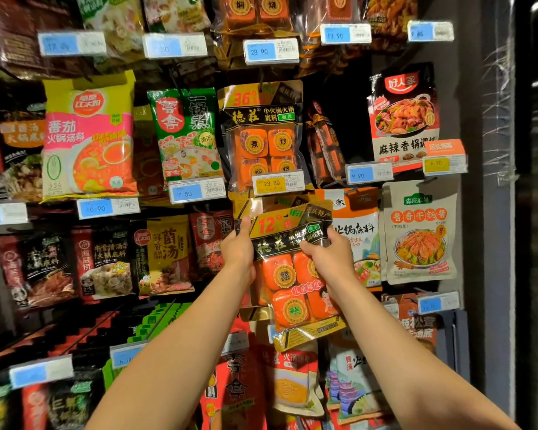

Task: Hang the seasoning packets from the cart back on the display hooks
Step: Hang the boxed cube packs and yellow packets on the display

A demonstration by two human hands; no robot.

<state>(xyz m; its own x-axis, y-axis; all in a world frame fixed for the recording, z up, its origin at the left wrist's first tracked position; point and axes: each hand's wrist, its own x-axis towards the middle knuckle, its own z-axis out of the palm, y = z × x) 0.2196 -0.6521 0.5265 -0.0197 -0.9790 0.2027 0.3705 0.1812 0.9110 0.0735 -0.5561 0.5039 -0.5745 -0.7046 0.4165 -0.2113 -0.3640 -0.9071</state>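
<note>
Holding the packet [288, 265] with both hands, the person lifts it up in front of the display, just below the yellow price tag [277, 183] that reads 23.80. The left hand [238, 248] pinches its upper left edge, thumb on the front; the right hand [328, 254] closes on the upper right part, fingers over the black band. Both grips are tight on the packet.

The packet looks like a soft, glossy film pouch with four firm orange blocks inside, so I judge it rather heavy at the bottom and floppy and a little slippery at the top. The best place to hold is the flat top strip beside the hang hole, which keeps the hole straight for the hook. I cannot see the hook itself.

The writing shows "12°" and the brand 德庄. The similar packet above [261, 135] shows "36°", 德庄 and 小火锅. Other tags read 7.50 [196, 190], 10.90 [107, 207], 9.90 [368, 173] and 28.90 [271, 51].
</note>
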